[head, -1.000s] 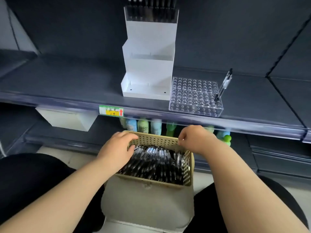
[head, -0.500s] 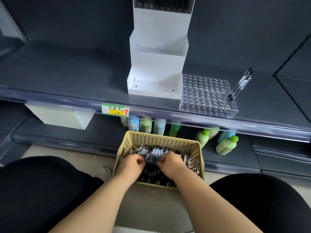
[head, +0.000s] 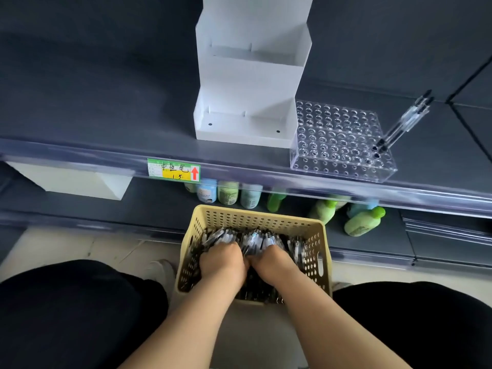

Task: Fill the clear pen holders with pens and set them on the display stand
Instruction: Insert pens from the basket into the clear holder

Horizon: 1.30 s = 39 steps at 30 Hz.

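A beige perforated basket (head: 320, 249) full of black and clear pens (head: 255, 237) sits in front of me at lap height. My left hand (head: 222, 265) and my right hand (head: 274, 263) are side by side inside it, fingers curled into the pile around a bunch of pens. On the shelf above, a clear pen holder (head: 338, 141) with many round holes carries a few pens (head: 404, 121) leaning in its right corner. The white stepped display stand (head: 250, 83) is just left of the holder, its two visible tiers bare.
The grey shelf (head: 93, 110) has a price label (head: 173, 170) on its front rail. Several green and blue bottles (head: 363, 221) stand and lie on the lower shelf behind the basket. A white box (head: 72, 182) hangs under the shelf at left. My dark-clothed knees flank the basket.
Both hands dropped from the basket's far rim into the pens and closed together around a bunch. The camera tilted downward and closer.
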Each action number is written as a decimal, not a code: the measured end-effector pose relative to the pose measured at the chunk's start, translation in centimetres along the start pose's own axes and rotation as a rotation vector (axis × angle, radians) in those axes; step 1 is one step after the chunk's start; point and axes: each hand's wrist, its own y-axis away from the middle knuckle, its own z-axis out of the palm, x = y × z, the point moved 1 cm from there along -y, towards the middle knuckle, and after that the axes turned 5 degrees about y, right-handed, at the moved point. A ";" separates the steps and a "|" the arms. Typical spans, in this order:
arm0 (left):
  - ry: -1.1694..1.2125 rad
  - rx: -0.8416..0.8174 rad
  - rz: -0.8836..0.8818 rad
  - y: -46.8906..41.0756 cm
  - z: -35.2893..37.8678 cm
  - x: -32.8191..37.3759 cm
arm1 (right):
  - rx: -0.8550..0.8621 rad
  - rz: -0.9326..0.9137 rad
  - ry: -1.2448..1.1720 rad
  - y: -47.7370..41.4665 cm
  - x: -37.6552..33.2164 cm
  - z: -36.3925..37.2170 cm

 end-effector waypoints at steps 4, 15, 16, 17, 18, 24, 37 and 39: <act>-0.076 0.017 0.088 0.1 -0.6 0.3 | -0.032 -0.025 -0.116 0.7 -0.4 -0.6; 0.215 0.037 0.002 1.8 -2.0 -1.3 | -0.119 -0.127 -0.076 4.5 -0.2 -5.3; 0.283 0.048 0.007 2.2 -2.6 -1.3 | -0.102 -0.156 -0.038 5.0 -0.1 -6.3; 0.344 0.059 0.022 2.7 -3.3 -1.3 | -0.081 -0.183 -0.009 5.4 -0.2 -7.3; 0.403 0.080 0.048 3.0 -3.8 -1.4 | -0.054 -0.214 0.001 5.8 -0.2 -8.2; 0.805 0.197 0.334 6.5 -8.8 1.8 | 0.203 -0.473 -0.193 8.5 -0.5 -16.1; 0.970 0.460 0.653 5.3 -18.7 14.6 | 0.979 -0.415 -0.463 8.7 6.7 -29.9; 0.986 0.466 0.659 4.6 -18.6 16.3 | 0.982 -0.388 -0.414 8.3 7.6 -30.4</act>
